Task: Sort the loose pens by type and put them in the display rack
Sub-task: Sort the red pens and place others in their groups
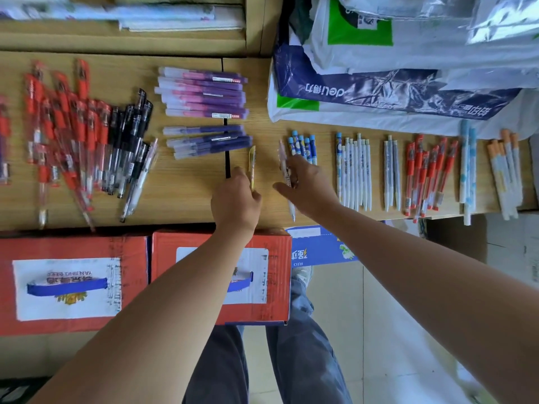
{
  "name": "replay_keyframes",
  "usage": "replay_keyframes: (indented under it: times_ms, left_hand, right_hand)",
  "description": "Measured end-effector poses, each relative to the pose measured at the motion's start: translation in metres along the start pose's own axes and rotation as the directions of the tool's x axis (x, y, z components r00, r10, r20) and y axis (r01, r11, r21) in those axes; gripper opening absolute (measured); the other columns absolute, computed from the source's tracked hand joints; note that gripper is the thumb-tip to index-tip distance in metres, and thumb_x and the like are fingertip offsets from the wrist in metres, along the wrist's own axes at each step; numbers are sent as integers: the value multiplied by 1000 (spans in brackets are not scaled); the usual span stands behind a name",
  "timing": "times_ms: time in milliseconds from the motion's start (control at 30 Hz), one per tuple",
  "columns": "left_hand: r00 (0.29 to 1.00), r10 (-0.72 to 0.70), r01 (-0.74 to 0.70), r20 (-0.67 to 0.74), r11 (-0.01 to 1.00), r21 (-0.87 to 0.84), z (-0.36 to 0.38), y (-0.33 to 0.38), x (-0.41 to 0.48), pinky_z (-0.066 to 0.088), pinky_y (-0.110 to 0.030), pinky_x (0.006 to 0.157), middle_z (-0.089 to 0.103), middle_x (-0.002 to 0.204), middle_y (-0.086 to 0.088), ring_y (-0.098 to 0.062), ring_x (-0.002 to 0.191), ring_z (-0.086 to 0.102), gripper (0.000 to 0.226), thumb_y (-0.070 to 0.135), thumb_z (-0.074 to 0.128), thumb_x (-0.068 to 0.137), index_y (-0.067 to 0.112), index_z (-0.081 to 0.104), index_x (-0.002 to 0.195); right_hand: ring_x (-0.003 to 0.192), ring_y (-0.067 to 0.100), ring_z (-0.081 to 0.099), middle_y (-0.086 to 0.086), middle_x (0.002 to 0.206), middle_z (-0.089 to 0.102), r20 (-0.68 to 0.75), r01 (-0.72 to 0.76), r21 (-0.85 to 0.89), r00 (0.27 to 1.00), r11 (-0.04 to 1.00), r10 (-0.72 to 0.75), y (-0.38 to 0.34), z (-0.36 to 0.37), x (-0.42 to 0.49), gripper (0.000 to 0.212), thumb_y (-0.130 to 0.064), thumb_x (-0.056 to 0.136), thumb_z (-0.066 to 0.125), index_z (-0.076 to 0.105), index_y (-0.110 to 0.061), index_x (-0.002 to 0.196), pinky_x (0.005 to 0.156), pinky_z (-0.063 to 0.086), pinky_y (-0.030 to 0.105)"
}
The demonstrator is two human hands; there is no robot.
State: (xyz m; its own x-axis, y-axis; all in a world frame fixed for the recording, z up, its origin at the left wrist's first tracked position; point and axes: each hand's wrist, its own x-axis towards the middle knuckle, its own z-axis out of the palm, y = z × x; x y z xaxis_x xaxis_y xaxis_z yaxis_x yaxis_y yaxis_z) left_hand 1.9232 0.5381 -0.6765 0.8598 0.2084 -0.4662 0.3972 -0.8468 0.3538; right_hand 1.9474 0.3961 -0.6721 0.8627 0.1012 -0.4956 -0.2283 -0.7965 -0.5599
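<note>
Fingers (pixel 239 174) of left hand (pixel 234 199) pinch yellow pen (pixel 252 161) — right hand (pixel 312 186), pink pen (pixel 283 155).

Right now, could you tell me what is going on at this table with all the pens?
A person is sorting pens on a wooden table. The left hand grips a yellow pen, and the right hand holds a pale pink pen. Groups lie around them: red pens and black pens to the left, purple pens behind, white pens to the right. No display rack is in view.
</note>
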Motion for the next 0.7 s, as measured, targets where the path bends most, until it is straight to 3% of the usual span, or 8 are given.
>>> replay_keyframes:
  times_ms: [200,400,533,700]
  left_hand:
    - [1000,16,-16,0,999,-41,-9,-27,-1,53,-37,67,67,82,-4,-24,75,65,16,20,64,87,12,53,95]
    - [997,69,-67,19,994,-91,-12,-29,-1,43,-29,63,66,85,-3,-20,77,63,23,25,66,88,11,53,101]
    - [994,102,-99,27,991,-90,-18,-32,-5,48,-31,68,64,93,-4,-21,83,62,27,26,66,88,10,54,107]
    - [995,102,-101,9,994,-39,-33,-49,-16,40,-27,67,58,106,-1,-20,91,58,21,27,58,92,14,55,108]
  right_hand:
    - [86,32,63,14,95,66,-13,-43,-82,999,996,42,-21,25,4,41,-13,81,69,44,-6,113,66,48,35]
    - [84,32,63,15,94,64,-35,-97,-152,995,984,92,-27,26,5,49,-22,81,74,40,-6,112,68,52,39]
    - [85,33,63,14,95,64,-51,-84,-204,996,975,75,-26,22,0,47,-29,85,69,41,-7,114,68,51,40]
    - [82,27,62,6,88,67,-50,-13,-223,999,975,2,-33,14,-3,34,-35,88,64,49,-15,110,66,48,33]
